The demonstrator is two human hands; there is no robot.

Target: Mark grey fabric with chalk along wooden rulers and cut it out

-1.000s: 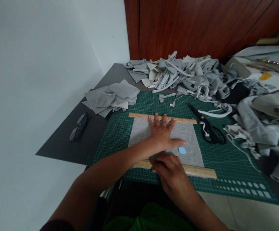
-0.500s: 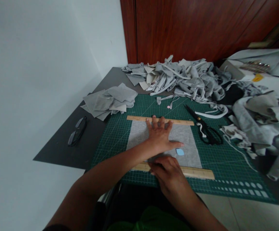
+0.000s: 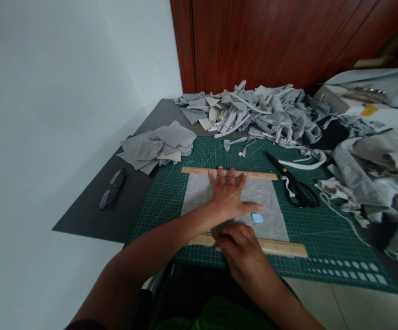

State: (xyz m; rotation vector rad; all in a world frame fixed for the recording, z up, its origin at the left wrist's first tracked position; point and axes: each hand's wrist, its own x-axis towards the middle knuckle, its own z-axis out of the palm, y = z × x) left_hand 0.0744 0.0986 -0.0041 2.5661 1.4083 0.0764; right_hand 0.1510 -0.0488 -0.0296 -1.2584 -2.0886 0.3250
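Two wooden rulers bracket the grey fabric on the cutting mat. Your left hand lies flat on the fabric, fingers spread, apparently pinning it. Your right hand covers the fabric's near ruler, fingers curled; grip hidden.

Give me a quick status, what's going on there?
Left hand flat on grey fabric, fingertips at far ruler. Right hand on near ruler. Scissors lie alongside.
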